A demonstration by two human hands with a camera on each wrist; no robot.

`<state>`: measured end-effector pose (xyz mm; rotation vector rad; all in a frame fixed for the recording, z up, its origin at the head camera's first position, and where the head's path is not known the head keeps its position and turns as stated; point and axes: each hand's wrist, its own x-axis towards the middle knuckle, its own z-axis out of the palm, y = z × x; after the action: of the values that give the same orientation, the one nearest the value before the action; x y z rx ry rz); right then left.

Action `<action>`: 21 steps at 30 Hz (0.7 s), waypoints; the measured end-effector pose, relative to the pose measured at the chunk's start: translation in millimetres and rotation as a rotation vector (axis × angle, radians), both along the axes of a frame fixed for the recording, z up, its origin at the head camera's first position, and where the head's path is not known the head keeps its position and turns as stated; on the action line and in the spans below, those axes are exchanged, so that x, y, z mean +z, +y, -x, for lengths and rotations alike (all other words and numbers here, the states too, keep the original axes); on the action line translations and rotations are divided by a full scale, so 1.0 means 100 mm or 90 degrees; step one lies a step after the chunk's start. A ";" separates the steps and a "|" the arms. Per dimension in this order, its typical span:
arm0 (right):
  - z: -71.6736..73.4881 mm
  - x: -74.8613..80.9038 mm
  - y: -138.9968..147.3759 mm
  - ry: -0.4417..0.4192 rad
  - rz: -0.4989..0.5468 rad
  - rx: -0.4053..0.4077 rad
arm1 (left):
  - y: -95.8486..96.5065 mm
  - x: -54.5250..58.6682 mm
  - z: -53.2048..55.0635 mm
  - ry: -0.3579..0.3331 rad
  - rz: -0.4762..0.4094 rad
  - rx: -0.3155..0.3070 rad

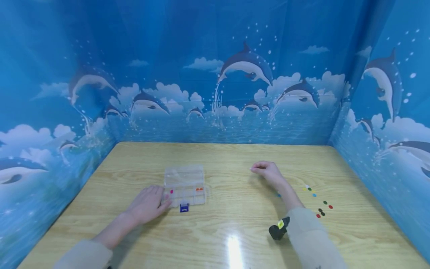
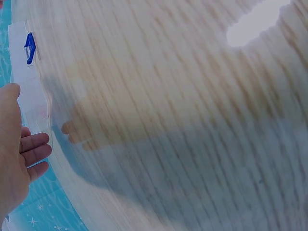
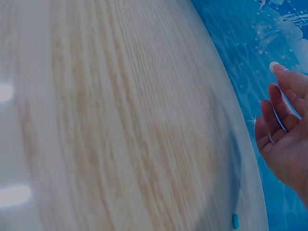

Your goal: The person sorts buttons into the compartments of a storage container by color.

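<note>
A clear plastic compartment box [image 1: 194, 200] lies on the table with its lid [image 1: 183, 175] folded back and a blue latch [image 1: 184, 208] at the front. Inside are a pink piece [image 1: 171, 191] at the left and orange pieces [image 1: 199, 189] at the right. My left hand [image 1: 147, 204] rests at the box's left end, thumb by the front edge, fingers loosely extended in the left wrist view. Over the table to the right of the box, my right hand [image 1: 267, 172] pinches a small white disc [image 3: 273, 67] between thumb and forefinger; its other fingers are loosely bent.
Several small discs lie at the right: a white one [image 1: 307, 186], blue one [image 1: 314, 195], red one [image 1: 330, 207] and dark ones [image 1: 321, 211] among them. Another blue piece [image 3: 235, 221] is near the right forearm. A dolphin-print curtain [image 1: 215, 112] encloses the wooden table [image 1: 228, 224].
</note>
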<state>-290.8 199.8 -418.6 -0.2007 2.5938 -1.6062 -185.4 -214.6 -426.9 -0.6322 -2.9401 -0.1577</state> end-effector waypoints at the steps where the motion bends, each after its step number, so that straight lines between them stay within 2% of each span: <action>1: 0.00 0.01 -0.02 -0.003 -0.001 0.002 | 0.00 0.00 0.00 0.001 0.000 0.000; 9: -0.01 0.06 -0.19 -0.013 0.019 0.026 | 0.00 0.01 -0.01 -0.014 -0.001 0.006; 16: 0.00 0.09 -0.34 0.003 0.026 0.052 | 0.00 0.02 -0.01 -0.010 0.005 0.005; 21: 0.00 0.09 -0.43 -0.010 0.039 0.062 | 0.00 0.01 -0.01 -0.008 0.006 0.002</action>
<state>-291.1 156.3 -409.5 -0.3119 2.4837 -1.6477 -184.7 -214.4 -425.7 -0.6297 -2.9559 -0.1485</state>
